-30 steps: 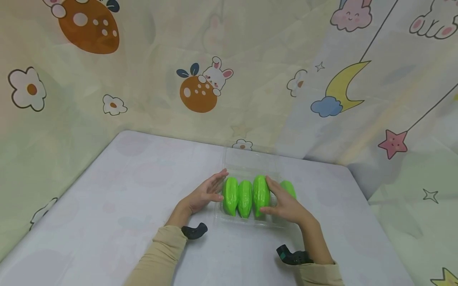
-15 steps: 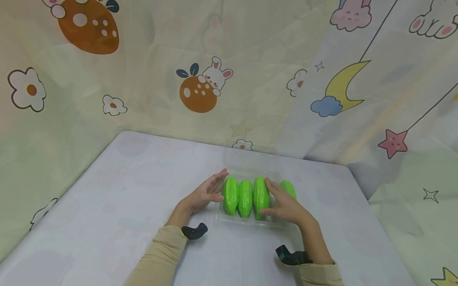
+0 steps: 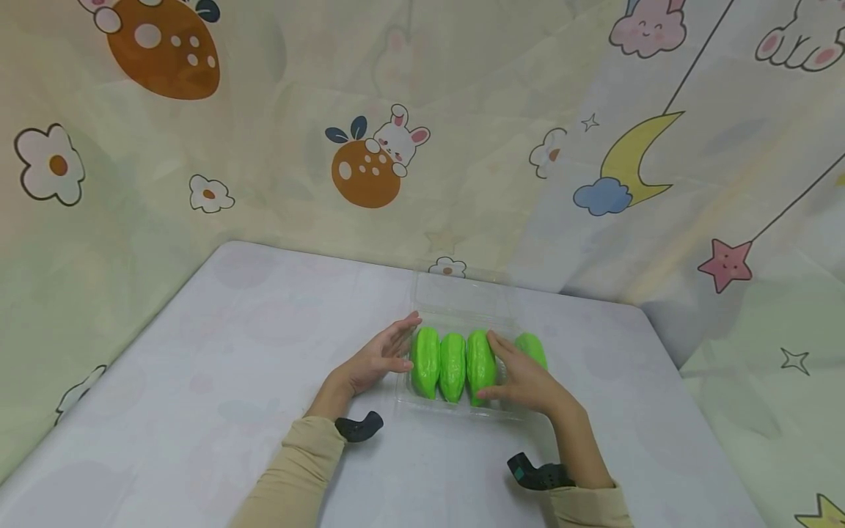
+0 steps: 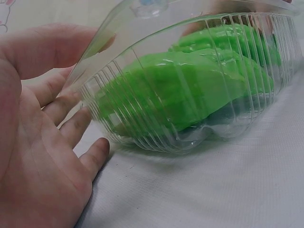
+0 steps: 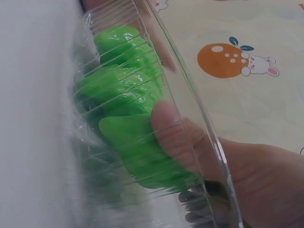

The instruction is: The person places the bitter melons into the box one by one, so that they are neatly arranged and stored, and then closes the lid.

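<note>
A clear plastic container (image 3: 422, 405) holds three green bitter melons side by side: a left one (image 3: 425, 363), a middle one (image 3: 452, 368) and a right one (image 3: 480, 367). My right hand (image 3: 528, 378) grips the right one, its thumb (image 5: 166, 118) pressed against the green skin inside the container. Along the container's left side rests my left hand (image 3: 372, 359), fingers extended, fingertips right at the ribbed wall in the left wrist view. Another green bitter melon (image 3: 531, 348) lies by the container's right edge, partly hidden behind my right hand.
The container's clear lid (image 3: 462, 293) stands raised at the back. Everything sits on a white-covered table (image 3: 277, 367), with a printed cloth backdrop (image 3: 277, 132) behind it. A black wrist device (image 3: 359, 427) is strapped at each sleeve.
The right-hand bitter melon in the container has shifted slightly left and down toward me, with my right hand following. My left hand stays where it was.
</note>
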A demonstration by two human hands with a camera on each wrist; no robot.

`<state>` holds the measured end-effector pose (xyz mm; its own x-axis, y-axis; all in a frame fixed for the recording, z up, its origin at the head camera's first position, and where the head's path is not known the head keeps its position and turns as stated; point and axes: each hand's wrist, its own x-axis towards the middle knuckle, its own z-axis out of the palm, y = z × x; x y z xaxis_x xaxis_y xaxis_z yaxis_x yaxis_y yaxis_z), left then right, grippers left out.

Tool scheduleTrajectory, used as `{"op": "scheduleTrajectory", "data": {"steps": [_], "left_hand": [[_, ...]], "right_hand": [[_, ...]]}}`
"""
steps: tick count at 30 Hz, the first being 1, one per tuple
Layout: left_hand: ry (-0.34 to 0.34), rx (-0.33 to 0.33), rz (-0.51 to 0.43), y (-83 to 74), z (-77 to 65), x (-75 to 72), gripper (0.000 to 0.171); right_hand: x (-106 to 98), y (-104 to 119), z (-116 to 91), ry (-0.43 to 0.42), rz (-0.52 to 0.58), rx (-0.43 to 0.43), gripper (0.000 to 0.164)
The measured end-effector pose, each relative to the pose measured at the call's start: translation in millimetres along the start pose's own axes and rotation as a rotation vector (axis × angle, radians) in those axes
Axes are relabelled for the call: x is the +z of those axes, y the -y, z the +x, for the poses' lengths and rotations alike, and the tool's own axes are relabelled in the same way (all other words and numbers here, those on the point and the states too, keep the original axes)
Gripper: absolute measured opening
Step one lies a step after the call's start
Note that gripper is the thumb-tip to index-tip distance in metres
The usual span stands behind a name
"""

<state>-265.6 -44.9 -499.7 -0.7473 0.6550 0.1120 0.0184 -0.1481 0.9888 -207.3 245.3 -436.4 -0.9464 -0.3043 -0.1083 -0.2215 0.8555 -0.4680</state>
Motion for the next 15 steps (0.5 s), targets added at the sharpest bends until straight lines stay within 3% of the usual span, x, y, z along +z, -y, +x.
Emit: {"op": "scheduleTrajectory", "data": {"steps": [15], "left_hand": [[0.003, 0.008, -0.013, -0.4, -0.3, 0.1, 0.082]], "right_hand": [[-0.1, 3.6, -1.2, 0.006, -0.016, -0.010, 0.112]]}}
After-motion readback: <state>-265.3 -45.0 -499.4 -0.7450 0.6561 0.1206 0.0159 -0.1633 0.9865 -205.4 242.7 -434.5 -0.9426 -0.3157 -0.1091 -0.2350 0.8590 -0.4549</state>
